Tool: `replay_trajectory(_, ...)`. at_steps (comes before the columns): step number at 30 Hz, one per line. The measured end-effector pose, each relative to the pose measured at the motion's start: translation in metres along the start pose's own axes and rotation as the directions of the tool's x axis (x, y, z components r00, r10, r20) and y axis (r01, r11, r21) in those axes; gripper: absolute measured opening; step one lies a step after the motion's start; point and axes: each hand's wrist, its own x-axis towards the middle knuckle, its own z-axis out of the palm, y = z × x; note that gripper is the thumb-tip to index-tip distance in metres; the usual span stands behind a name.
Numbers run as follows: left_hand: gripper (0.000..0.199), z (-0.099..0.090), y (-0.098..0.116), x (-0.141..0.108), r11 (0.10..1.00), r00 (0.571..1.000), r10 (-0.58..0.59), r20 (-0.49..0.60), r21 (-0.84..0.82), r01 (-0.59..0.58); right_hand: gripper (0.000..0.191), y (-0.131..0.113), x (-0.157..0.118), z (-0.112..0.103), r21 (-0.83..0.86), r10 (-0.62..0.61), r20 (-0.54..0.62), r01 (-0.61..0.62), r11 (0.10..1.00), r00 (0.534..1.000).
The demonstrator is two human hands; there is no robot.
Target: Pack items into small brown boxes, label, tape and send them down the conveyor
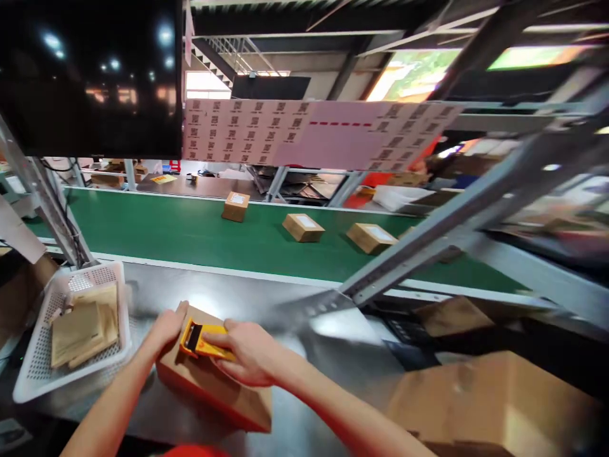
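Note:
A brown cardboard box (233, 393) lies on the metal worktop in front of me, set at an angle. My left hand (170, 327) grips its far left side, with the fingers partly hidden behind the edge. In my right hand (250, 352) is a yellow tape dispenser (209, 341) with a black part near its front end. The fingers wrap round it, and its front rests on or just over the box's top face near the left end.
A white perforated basket (124, 317) holding flat brown packets (83, 333) stands at the left. Beyond the metal worktop (157, 282) runs a green conveyor belt (143, 222) with several small boxes (303, 227). Slanting metal posts (428, 216) and a larger carton (476, 400) flank the right side.

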Motion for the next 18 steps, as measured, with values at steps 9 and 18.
replay_trajectory(9, 0.103, 0.002, 0.015, -0.016, 0.947, 0.999, 0.041, 0.025, 0.318, -0.047, 0.047, 0.045, -0.115, 0.017, 0.011, 0.198, 0.196, -0.204, 0.979, 0.960)
replay_trajectory(18, 0.107, -0.004, 0.018, -0.014, 0.895, 0.992, 0.066, 0.106, 0.433, -0.106, 0.073, 0.101, -0.243, 0.115, 0.141, 0.428, 0.282, -0.478, 0.867, 0.859)
